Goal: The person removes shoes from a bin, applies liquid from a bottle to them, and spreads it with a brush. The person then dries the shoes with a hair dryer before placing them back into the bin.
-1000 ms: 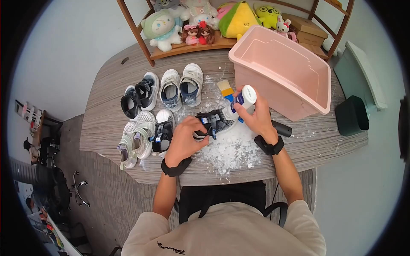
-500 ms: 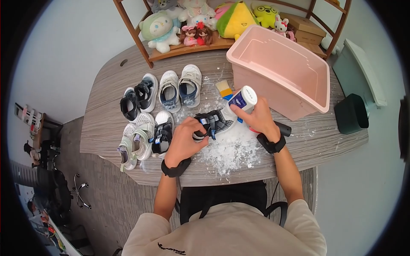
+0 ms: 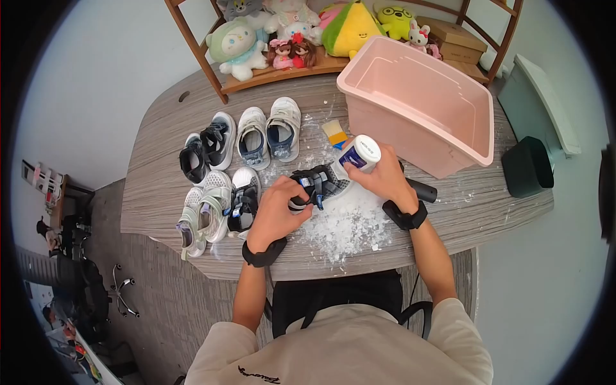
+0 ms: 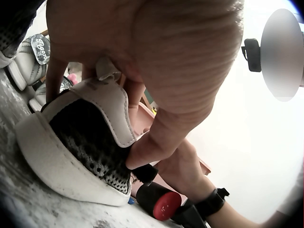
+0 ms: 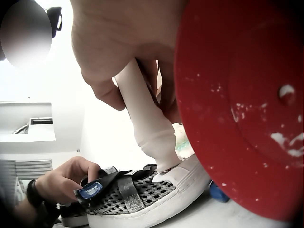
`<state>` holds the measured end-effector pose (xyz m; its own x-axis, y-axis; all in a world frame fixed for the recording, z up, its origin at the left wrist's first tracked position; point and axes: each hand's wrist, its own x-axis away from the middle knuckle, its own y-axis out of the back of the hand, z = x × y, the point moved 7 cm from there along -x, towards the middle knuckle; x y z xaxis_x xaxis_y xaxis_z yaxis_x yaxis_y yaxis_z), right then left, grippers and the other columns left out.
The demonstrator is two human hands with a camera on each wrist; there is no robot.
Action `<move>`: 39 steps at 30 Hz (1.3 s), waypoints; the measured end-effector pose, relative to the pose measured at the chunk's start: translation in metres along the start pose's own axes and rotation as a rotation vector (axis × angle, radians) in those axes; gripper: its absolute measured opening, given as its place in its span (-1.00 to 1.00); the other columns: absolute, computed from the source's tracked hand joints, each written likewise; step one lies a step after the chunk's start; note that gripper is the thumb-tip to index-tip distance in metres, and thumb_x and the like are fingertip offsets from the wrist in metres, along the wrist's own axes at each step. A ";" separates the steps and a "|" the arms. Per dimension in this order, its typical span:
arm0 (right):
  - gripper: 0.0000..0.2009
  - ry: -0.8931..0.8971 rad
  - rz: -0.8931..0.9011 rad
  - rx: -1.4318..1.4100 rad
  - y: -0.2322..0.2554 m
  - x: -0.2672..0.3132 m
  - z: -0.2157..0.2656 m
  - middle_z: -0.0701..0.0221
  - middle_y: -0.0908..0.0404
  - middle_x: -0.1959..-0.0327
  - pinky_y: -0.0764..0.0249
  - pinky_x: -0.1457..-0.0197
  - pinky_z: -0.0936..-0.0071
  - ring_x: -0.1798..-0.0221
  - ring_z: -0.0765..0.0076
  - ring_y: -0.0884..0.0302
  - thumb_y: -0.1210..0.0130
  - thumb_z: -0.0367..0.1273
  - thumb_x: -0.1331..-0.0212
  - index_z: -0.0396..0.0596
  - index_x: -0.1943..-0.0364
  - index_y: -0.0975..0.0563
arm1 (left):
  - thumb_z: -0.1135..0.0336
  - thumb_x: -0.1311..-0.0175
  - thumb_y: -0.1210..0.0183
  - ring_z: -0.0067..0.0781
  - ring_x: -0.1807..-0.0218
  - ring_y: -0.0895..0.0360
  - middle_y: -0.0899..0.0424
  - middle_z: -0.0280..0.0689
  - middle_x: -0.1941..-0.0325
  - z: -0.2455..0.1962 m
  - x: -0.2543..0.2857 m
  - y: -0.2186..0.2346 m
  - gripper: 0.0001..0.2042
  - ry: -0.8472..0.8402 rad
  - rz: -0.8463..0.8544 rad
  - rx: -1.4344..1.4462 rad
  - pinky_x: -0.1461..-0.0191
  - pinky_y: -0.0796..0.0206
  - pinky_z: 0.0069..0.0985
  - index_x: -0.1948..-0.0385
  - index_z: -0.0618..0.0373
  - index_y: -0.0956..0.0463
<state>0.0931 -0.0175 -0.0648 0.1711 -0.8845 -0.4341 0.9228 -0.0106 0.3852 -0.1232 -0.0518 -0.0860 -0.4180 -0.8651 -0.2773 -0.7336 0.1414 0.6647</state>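
On the table lies a black-and-grey mesh shoe (image 3: 332, 185) with a white sole, toe to the right. My left hand (image 3: 277, 215) holds it at the heel; the left wrist view shows thumb and fingers gripping the shoe's collar (image 4: 121, 114). My right hand (image 3: 386, 178) grips a white bottle (image 3: 360, 154) with a dark blue label. The bottle leans, base upward, its head (image 5: 166, 154) right at the shoe's white toe. White flakes and powder (image 3: 350, 228) cover the table in front of the shoe.
Several other shoes (image 3: 218, 144) stand at the left. Behind my right hand are a brush (image 3: 334, 133) and a pink bin (image 3: 417, 131). A black cylinder (image 3: 422, 190) with a red end (image 5: 237, 109) lies beside my right wrist. Plush toys (image 3: 350, 29) sit on a wooden shelf behind.
My right hand has shifted the bottle slightly left and toward me over the toe, its base now facing more to the camera. My left hand keeps its hold on the shoe.
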 end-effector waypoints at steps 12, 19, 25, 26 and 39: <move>-0.63 0.022 -0.071 0.054 0.006 0.001 0.003 0.10 -0.69 0.30 -0.56 0.09 0.29 0.24 0.06 -0.68 -0.33 -0.36 0.05 -0.28 0.15 -0.58 | 0.46 0.11 -0.40 -0.13 0.20 -0.52 -0.60 -0.18 0.42 -0.002 -0.001 0.001 -0.82 -0.014 0.002 -0.015 0.12 -0.37 -0.33 0.48 0.27 -0.59; -0.66 -0.057 -0.105 0.093 0.011 0.000 0.000 0.09 -0.70 0.31 -0.57 0.07 0.27 0.24 0.04 -0.70 -0.33 -0.36 0.00 -0.29 0.16 -0.59 | 0.46 0.12 -0.41 -0.14 0.22 -0.54 -0.60 -0.18 0.41 -0.003 0.001 0.001 -0.81 -0.035 -0.004 -0.052 0.13 -0.38 -0.34 0.49 0.27 -0.59; -0.68 -0.051 -0.048 0.040 0.000 0.000 0.003 0.13 -0.72 0.30 -0.57 0.08 0.28 0.23 0.10 -0.72 -0.35 -0.34 -0.03 -0.26 0.18 -0.61 | 0.44 0.09 -0.40 -0.11 0.20 -0.55 -0.63 -0.18 0.42 -0.003 0.000 0.002 -0.83 -0.001 -0.010 -0.035 0.17 -0.41 -0.32 0.49 0.24 -0.59; -0.68 -0.046 -0.047 0.041 0.000 0.000 0.004 0.13 -0.72 0.30 -0.57 0.08 0.28 0.23 0.10 -0.72 -0.35 -0.34 -0.03 -0.26 0.18 -0.61 | 0.43 0.09 -0.40 -0.11 0.21 -0.55 -0.63 -0.17 0.42 -0.004 0.000 0.003 -0.83 -0.007 -0.006 -0.033 0.17 -0.41 -0.32 0.49 0.24 -0.59; -0.69 -0.100 -0.164 0.145 0.019 0.001 -0.004 0.15 -0.72 0.39 -0.61 0.16 0.32 0.32 0.17 -0.73 -0.32 -0.36 0.01 -0.30 0.21 -0.61 | 0.39 0.03 -0.41 -0.11 0.27 -0.57 -0.60 -0.15 0.42 -0.004 -0.001 0.003 -0.83 0.041 0.002 -0.046 0.21 -0.40 -0.31 0.46 0.22 -0.62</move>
<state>0.1120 -0.0164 -0.0610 -0.0184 -0.9071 -0.4204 0.8750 -0.2181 0.4323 -0.1230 -0.0524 -0.0812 -0.3965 -0.8838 -0.2484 -0.7068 0.1212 0.6969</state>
